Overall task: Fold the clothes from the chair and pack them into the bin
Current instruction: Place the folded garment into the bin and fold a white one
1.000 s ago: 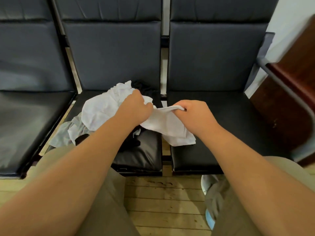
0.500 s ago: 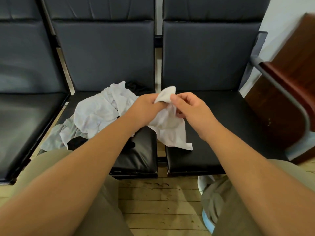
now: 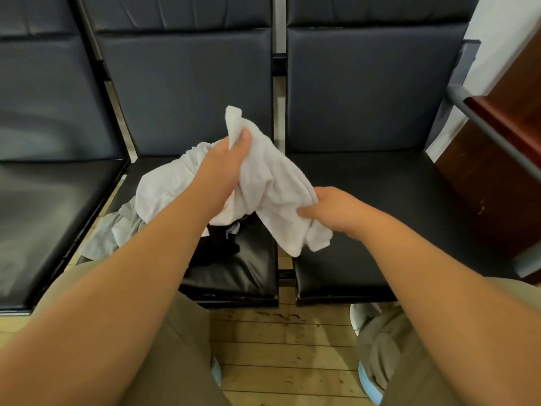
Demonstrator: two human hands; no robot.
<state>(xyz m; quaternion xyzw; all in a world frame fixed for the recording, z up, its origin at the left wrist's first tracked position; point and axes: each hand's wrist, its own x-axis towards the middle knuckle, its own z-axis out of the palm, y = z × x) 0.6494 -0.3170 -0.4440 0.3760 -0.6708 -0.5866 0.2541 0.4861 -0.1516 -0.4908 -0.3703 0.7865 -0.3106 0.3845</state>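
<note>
wooden floor (image 3: 278, 347) lies nearest, at six o'clock. above it the right hand (image 3: 336, 212) pinches the lower edge of a white garment (image 3: 278, 194). at ten o'clock from it the left hand (image 3: 225, 168) grips the garment's upper corner, held higher. other clothes (image 3: 158, 197) lie heaped on the black chair seat (image 3: 240, 271), at nine o'clock.

Under the white cloth (image 3: 272, 183) — a black garment (image 3: 218, 243), mostly hidden.
</note>
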